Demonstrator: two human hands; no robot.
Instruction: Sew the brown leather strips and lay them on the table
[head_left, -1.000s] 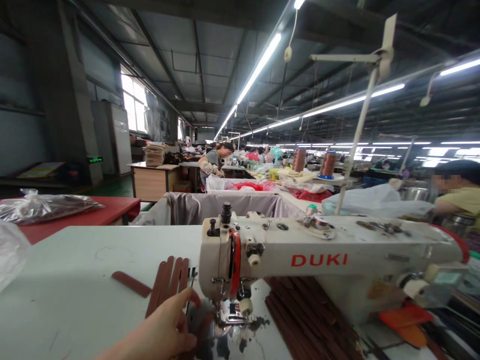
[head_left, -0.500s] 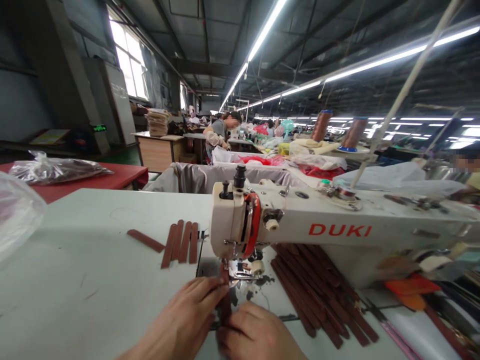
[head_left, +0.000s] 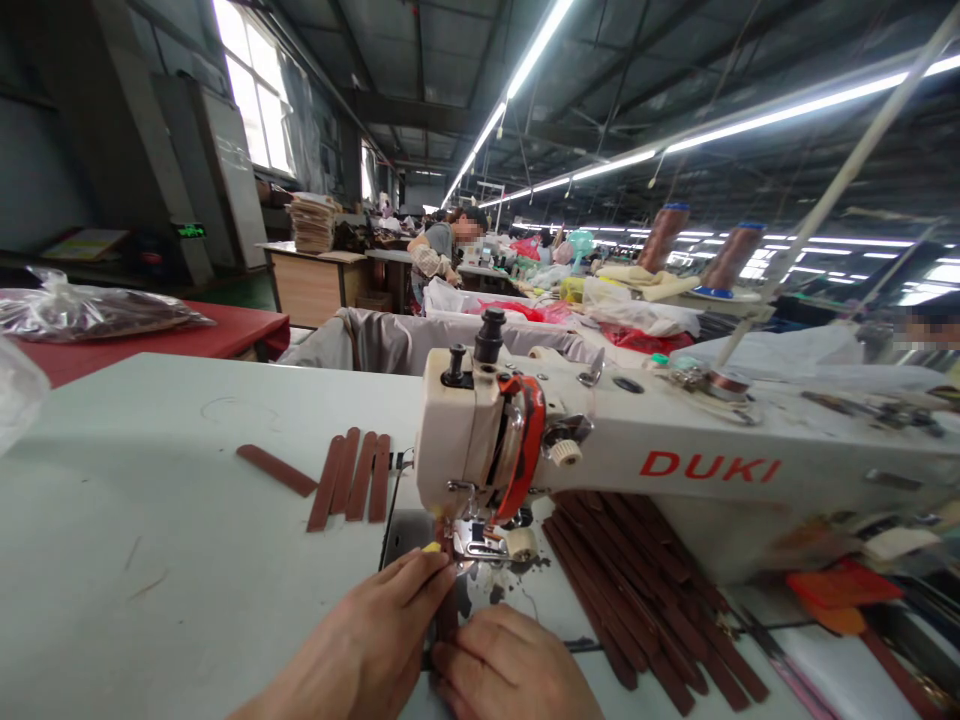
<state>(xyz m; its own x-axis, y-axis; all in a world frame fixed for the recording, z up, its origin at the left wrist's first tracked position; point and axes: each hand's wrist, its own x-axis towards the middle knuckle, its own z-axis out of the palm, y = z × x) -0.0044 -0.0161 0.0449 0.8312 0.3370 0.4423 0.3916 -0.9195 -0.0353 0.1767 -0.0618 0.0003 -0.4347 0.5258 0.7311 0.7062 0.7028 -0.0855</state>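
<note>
A brown strap (head_left: 448, 612) runs lengthwise under the presser foot of the white sewing machine (head_left: 465, 430). My left hand (head_left: 382, 610) pinches its left edge close to the needle area, with a small yellow bit showing at the fingertips. Nearer to me, my right hand (head_left: 517, 665) is closed on the same strap, its fingers bent over it. To the left of the machine lie several short brown strips (head_left: 352, 480), and one single strip (head_left: 276, 470) rests at a slant. A pile of long brown straps (head_left: 637, 590) lies under the machine arm.
Scissors (head_left: 780, 655) and an orange pad (head_left: 844, 590) lie at the right. Two thread cones (head_left: 731, 258) stand behind the machine. A clear plastic bag (head_left: 97, 310) sits on the red table at left. Another person (head_left: 439, 255) works farther back.
The camera view has shifted slightly. Both hands stay on the strap at the presser foot, in nearly the same pose. A yellow bit now shows at the left fingertips.
</note>
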